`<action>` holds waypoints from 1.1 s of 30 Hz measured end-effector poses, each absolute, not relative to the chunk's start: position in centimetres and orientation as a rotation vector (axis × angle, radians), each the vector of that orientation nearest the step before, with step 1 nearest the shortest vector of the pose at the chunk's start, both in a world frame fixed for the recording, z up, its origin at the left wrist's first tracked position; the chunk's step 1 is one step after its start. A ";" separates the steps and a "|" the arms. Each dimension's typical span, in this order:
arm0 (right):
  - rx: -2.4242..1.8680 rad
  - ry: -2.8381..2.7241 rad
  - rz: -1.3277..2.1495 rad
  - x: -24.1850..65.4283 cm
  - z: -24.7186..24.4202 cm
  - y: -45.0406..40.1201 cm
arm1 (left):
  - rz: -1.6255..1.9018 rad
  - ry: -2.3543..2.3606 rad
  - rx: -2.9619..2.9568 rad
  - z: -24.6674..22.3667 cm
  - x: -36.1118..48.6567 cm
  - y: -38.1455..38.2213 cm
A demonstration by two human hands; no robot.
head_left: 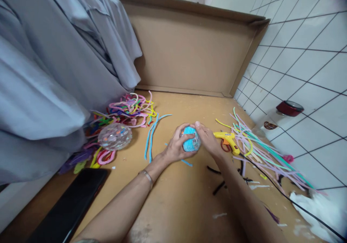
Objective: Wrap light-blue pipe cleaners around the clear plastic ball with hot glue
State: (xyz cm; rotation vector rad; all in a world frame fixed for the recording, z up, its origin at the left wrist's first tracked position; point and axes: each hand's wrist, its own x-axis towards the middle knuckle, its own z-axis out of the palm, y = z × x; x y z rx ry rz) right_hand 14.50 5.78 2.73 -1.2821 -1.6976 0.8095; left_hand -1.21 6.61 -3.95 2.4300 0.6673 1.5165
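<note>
A small clear ball (189, 146), partly wound with rows of blue pipe cleaner, is held over the middle of the table. My left hand (174, 148) wraps around its left side, with the thumb across the blue rows. Against the upper right side, my right hand (208, 139) presses with its fingers together; some of its fingertips are hidden. Loose blue pipe cleaners (152, 138) lie on the table left of the ball, and a short blue piece (186, 162) shows below it. To the right of my hands lies a yellow hot glue gun (230, 142).
A clear round container (115, 136) and a heap of colourful pipe cleaners (130, 109) sit left, near a black phone (72, 203). More pipe cleaners (260, 149) and a red-lidded jar (276, 118) stand right. A cardboard panel (187, 51) closes the back; grey cloth (54, 73) hangs left.
</note>
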 end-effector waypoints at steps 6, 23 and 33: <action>-1.485 -1.393 1.101 15.9 0.9 7.4 | 1.609 0.502 2.649 -3.6 -1.4 6.3; -1.271 -1.396 1.092 15.9 2.0 6.8 | 1.732 0.787 2.201 -3.3 -1.0 6.3; -1.332 -1.629 0.838 15.8 2.2 6.6 | 1.676 0.777 2.195 -3.4 -1.2 6.6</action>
